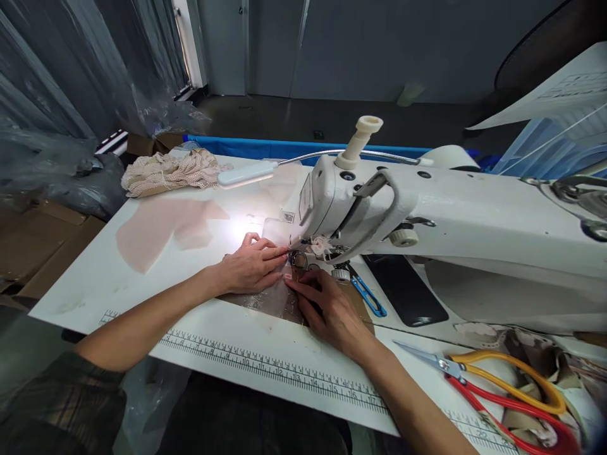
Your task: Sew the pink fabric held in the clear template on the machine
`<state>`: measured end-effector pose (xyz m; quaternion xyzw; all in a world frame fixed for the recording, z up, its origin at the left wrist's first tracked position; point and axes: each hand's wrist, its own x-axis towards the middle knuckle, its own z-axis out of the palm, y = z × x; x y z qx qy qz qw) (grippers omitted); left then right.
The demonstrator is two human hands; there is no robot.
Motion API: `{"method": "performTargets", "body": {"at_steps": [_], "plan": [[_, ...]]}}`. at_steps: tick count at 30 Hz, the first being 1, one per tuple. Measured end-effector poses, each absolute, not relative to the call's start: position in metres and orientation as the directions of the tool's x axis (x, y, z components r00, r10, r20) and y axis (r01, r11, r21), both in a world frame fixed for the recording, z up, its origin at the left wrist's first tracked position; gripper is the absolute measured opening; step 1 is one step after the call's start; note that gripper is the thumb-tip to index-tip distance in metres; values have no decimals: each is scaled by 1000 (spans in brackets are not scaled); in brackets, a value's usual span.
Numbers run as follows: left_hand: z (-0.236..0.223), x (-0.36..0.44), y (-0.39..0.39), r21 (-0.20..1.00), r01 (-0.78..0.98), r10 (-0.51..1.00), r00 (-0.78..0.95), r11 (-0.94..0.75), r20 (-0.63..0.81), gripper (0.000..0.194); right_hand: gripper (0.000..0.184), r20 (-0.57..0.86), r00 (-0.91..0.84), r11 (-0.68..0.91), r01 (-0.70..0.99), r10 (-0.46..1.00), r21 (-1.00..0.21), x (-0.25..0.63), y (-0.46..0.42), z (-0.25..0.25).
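Observation:
A white sewing machine [455, 218] stands over the table, its needle and presser foot [291, 254] at the left end of the head. A piece of sheer pale fabric [274, 299] lies under and in front of the foot. My left hand [253, 266] rests flat on this fabric, fingers stretched toward the foot. My right hand [329, 309] is on the near right side of the foot, its bent fingers pinching the fabric edge; the fingertips are partly hidden. A lamp [247, 175] lights the spot from behind.
Pink sheer pieces [161, 227] and a lace bundle [165, 172] lie on the left. To the right are blue thread snips [367, 291], a black phone [405, 289], large scissors [502, 379] and fabric scraps. A printed ruler [265, 366] runs along the table's front edge.

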<state>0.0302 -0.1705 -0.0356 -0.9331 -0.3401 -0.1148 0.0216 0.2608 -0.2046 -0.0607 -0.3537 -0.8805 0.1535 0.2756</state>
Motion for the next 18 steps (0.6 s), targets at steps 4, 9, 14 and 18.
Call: {"method": "performTargets", "body": {"at_steps": [4,9,14,18], "plan": [[-37,31,-171,42,648,638,733,-761,237,37,34,363,-604,700,547,709,-459,263,-203,-60],[-39,32,-174,-28,653,622,733,-757,277,38,36,342,-613,696,553,712,-458,263,-205,-58],[-45,33,-174,-109,602,496,736,-791,462,28,34,322,-609,681,567,725,-463,264,-206,-59],[-47,32,-173,-98,468,352,772,-878,530,22,35,310,-614,680,574,726,-456,265,-205,-61]]}}
